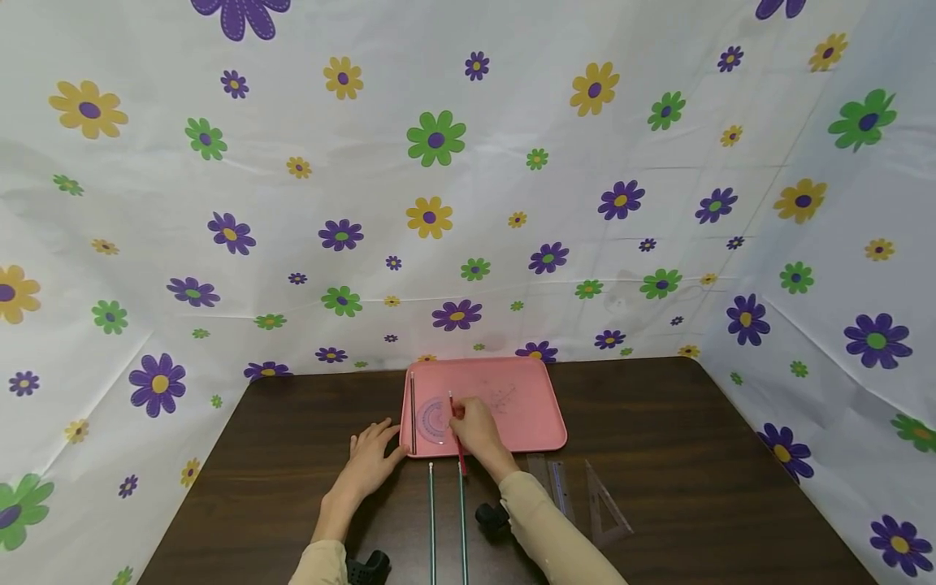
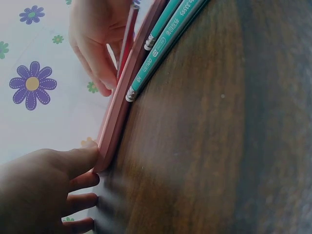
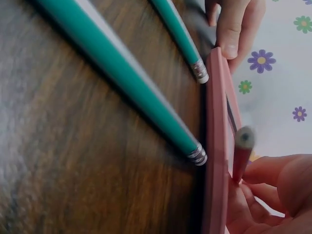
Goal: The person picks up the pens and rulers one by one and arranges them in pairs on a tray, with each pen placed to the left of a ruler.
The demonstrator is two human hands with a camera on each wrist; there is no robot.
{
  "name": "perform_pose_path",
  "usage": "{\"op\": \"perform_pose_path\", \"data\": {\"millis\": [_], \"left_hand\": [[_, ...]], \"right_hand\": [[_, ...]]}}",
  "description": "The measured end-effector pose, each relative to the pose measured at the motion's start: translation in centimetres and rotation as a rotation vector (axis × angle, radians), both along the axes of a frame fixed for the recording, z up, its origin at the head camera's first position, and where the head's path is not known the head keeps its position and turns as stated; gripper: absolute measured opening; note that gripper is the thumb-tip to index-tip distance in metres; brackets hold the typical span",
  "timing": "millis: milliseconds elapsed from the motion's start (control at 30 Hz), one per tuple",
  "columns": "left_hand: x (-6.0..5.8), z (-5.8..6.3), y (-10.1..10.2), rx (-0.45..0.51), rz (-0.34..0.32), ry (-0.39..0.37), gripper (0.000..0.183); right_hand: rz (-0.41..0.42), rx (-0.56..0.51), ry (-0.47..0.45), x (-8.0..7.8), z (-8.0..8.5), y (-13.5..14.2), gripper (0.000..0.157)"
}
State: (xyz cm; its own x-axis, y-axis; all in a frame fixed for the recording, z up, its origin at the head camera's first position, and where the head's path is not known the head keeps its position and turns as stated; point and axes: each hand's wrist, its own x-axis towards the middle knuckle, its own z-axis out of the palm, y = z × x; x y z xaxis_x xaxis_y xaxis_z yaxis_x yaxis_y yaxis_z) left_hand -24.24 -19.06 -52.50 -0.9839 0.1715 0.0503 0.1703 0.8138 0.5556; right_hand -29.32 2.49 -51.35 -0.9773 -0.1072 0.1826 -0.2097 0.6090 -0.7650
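My right hand [image 1: 477, 428] pinches a red pencil [image 1: 457, 439] over the pink tray [image 1: 530, 414]; its near end sticks out past the tray's front edge. In the right wrist view the flat end of that pencil [image 3: 244, 139] points toward the camera. The left hand [image 1: 368, 461] lies at the tray's front left corner, thumb touching the rim and fingers stretched out beside it. Inside the tray, a dark pencil [image 1: 413, 414] runs along the left side, and a clear protractor [image 1: 431, 421] lies next to it, partly behind the right hand.
Two green pencils [image 1: 432, 520] [image 2: 165, 44] lie on the dark wooden table [image 1: 278, 479], their eraser ends close to the tray's front. Right of them are clear rulers [image 1: 561, 487], partly under the right sleeve, and a clear set square [image 1: 605, 510]. A flowered cloth [image 1: 366, 179] hangs behind.
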Motion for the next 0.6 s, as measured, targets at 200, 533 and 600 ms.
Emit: {"op": "perform_pose_path", "data": {"millis": [200, 533, 600], "left_hand": [[0.05, 0.05, 0.1, -0.001, 0.001, 0.001, 0.048], [0.18, 0.09, 0.04, 0.01, 0.002, -0.013, 0.049], [0.16, 0.09, 0.04, 0.01, 0.002, -0.011, 0.049]], "right_hand": [[-0.01, 0.021, 0.022, -0.26, -0.42, 0.05, 0.011], [0.074, 0.243, 0.054, -0.12, -0.15, -0.17, 0.032], [0.077, 0.257, 0.041, -0.11, -0.04, -0.24, 0.033]]}}
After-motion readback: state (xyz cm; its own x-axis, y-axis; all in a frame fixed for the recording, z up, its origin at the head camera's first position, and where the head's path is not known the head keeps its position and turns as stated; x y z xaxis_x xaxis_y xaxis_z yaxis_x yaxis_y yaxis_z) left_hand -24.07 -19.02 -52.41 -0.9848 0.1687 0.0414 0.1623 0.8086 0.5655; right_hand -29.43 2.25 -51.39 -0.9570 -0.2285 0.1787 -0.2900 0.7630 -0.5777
